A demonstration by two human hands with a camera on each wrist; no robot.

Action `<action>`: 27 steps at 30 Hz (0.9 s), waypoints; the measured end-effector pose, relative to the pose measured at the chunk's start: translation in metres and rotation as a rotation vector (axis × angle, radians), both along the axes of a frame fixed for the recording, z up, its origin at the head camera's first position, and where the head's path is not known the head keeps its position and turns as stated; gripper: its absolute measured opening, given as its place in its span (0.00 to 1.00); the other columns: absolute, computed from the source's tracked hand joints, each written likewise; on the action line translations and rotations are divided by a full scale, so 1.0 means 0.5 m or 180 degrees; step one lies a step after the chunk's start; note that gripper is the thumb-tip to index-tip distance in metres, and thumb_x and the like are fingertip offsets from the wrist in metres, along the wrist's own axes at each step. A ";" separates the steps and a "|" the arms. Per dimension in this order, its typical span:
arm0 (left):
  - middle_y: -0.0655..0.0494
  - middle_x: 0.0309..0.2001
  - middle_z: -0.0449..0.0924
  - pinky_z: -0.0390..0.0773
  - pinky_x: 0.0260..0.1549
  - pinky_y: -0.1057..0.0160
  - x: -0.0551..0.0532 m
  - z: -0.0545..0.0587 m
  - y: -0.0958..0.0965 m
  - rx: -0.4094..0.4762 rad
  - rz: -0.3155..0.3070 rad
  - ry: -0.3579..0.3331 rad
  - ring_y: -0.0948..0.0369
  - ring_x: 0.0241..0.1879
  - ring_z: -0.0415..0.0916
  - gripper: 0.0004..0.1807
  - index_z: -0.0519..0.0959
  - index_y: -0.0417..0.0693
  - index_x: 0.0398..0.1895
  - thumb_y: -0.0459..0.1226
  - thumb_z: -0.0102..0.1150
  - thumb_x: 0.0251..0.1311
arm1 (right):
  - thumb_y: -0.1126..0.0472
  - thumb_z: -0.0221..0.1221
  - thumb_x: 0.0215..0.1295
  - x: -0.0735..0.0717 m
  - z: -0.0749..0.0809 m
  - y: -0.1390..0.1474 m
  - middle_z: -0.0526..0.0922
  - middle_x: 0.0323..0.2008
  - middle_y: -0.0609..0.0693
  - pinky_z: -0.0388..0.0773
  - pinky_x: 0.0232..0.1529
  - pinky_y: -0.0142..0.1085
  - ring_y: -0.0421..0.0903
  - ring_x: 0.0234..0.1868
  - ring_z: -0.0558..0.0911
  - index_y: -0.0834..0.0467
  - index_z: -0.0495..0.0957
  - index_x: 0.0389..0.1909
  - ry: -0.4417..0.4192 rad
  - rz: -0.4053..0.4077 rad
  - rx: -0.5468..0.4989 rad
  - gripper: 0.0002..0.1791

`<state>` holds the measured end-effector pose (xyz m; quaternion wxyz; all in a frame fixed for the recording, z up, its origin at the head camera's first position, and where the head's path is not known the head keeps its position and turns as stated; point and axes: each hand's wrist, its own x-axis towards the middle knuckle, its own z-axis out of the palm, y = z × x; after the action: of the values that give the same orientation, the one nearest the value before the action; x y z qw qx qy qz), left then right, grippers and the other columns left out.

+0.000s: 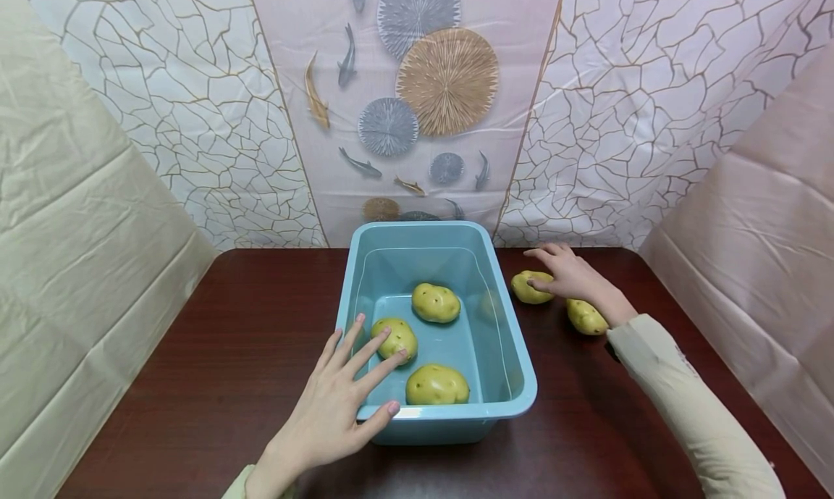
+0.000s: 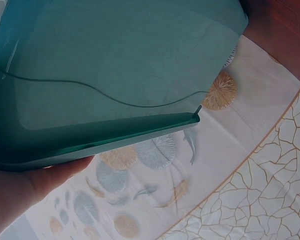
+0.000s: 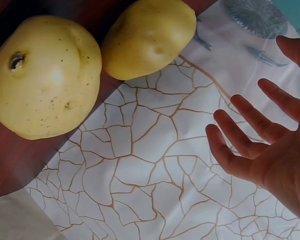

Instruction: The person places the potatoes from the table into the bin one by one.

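A light blue plastic basin (image 1: 524,394) stands in the middle of the table with three yellow potatoes inside, at the back (image 1: 436,303), left (image 1: 391,334) and front (image 1: 437,384). Over its front left corner my left hand (image 1: 329,401) spreads its fingers, holding nothing; in the left wrist view the thumb (image 2: 60,172) lies along the rim of the basin (image 2: 115,55). To the right of the basin, my right hand (image 1: 573,273) hovers with parted fingers over one potato (image 1: 521,287), and another potato (image 1: 586,317) lies under its wrist. The right wrist view shows that palm (image 3: 280,150) empty.
The dark red-brown table (image 1: 260,354) ends at a patterned cloth backdrop (image 1: 215,122) behind the basin. Plain beige cloth panels slope up on the left (image 1: 78,231) and right (image 1: 749,231). The basin's raised walls stand between the two hands.
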<state>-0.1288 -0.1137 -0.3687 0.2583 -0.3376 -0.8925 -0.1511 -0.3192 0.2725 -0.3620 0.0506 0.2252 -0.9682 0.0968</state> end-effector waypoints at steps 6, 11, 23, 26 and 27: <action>0.56 0.65 0.61 0.52 0.59 0.41 -0.001 0.000 0.000 -0.0007 0.0001 -0.0007 0.49 0.69 0.43 0.26 0.68 0.60 0.59 0.57 0.39 0.61 | 0.54 0.57 0.56 -0.010 -0.012 0.006 0.66 0.55 0.65 0.67 0.46 0.58 0.64 0.57 0.62 0.62 0.65 0.58 -0.0086 -0.0006 0.0053 0.30; 0.56 0.65 0.61 0.52 0.59 0.40 -0.001 0.000 0.000 -0.0005 0.0001 -0.0020 0.49 0.69 0.43 0.26 0.68 0.60 0.59 0.57 0.39 0.60 | 0.54 0.57 0.56 -0.019 -0.024 0.010 0.66 0.55 0.66 0.67 0.46 0.58 0.66 0.55 0.63 0.62 0.65 0.58 -0.0158 -0.0002 0.0071 0.30; 0.55 0.64 0.62 0.52 0.59 0.40 -0.001 0.000 0.000 0.0005 -0.0010 -0.0009 0.47 0.68 0.46 0.26 0.68 0.60 0.59 0.57 0.39 0.61 | 0.55 0.57 0.56 -0.031 -0.044 0.008 0.67 0.54 0.66 0.67 0.41 0.58 0.65 0.51 0.66 0.62 0.65 0.59 -0.0307 -0.0127 0.0139 0.30; 0.55 0.64 0.62 0.52 0.59 0.40 -0.001 0.000 -0.001 -0.0005 0.0000 -0.0024 0.48 0.69 0.45 0.26 0.68 0.60 0.59 0.57 0.39 0.60 | 0.55 0.58 0.55 -0.032 -0.047 0.007 0.67 0.53 0.66 0.68 0.40 0.57 0.65 0.50 0.67 0.62 0.65 0.59 -0.0354 -0.0165 0.0153 0.30; 0.55 0.64 0.62 0.52 0.59 0.40 0.000 0.000 -0.001 -0.0009 0.0005 -0.0031 0.48 0.69 0.44 0.26 0.68 0.60 0.59 0.57 0.39 0.60 | 0.55 0.58 0.55 -0.032 -0.048 0.006 0.67 0.53 0.66 0.68 0.40 0.57 0.65 0.50 0.67 0.62 0.65 0.59 -0.0368 -0.0171 0.0158 0.30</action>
<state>-0.1290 -0.1141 -0.3688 0.2535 -0.3365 -0.8942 -0.1512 -0.3352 0.2755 -0.3861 -0.0083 0.1943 -0.9773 0.0841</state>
